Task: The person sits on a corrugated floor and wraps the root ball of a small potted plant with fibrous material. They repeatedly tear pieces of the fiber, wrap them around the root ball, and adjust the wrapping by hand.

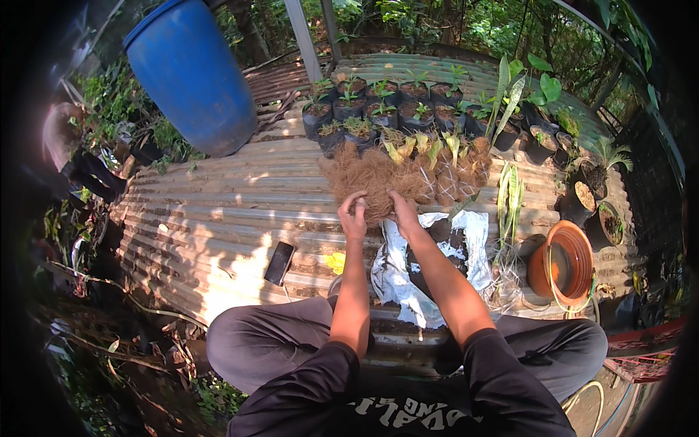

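Observation:
Both my hands reach forward to a brown clump of coconut fibre (pixel 364 175) on the corrugated sheet. At its near left edge, my left hand (pixel 352 213) has its thumb and fingers curled into the strands. My right hand (pixel 402 211) grips the near right edge, its fingertips partly hidden by fibre. Right of the clump stand several fibre-wrapped, string-tied root balls (pixel 445 182) with yellowish leaves. Below my right forearm lies a spread white plastic sack (pixel 477 240) with dark soil on it.
Several black bags of seedlings (pixel 349 109) stand behind the fibre. A terracotta-coloured pot (pixel 571 266) is at right, beside long-leaved plants (pixel 510 197) with bare roots. A phone (pixel 279 263) lies at left on the corrugated sheet (pixel 196 204); a blue barrel (pixel 193 80) stands far left. Another person (pixel 95 171) is at the left edge.

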A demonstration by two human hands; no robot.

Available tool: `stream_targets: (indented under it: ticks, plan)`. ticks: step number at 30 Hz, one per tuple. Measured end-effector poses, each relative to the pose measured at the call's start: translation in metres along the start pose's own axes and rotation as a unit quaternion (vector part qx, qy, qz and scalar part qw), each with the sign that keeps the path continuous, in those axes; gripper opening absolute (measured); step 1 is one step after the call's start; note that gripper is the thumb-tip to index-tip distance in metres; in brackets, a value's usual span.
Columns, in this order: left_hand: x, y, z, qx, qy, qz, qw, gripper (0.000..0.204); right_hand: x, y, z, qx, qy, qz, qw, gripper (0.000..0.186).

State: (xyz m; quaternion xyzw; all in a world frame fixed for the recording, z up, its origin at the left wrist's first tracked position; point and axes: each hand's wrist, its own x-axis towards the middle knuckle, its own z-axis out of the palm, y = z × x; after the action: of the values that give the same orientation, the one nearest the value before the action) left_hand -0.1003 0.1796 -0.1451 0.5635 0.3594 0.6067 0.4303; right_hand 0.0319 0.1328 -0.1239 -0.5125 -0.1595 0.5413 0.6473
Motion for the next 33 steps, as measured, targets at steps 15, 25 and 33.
stream_targets:
  ticks: [15, 25, 33]
  plan:
    - [0.026, -0.002, -0.004, -0.157, 0.189, -0.275, 0.929, 0.099, 0.001, -0.008, -0.007, -0.057, -0.030, 0.021, 0.998, 0.081]
    - [0.036, -0.019, -0.033, -0.260, -0.013, -0.394, 0.882, 0.056, -0.006, -0.015, -0.015, -0.042, -0.033, -0.006, 0.999, 0.082]
    - [0.035, -0.010, -0.018, -0.224, 0.017, -0.328, 0.917, 0.080, -0.009, -0.016, 0.006, -0.146, -0.034, -0.085, 0.985, 0.069]
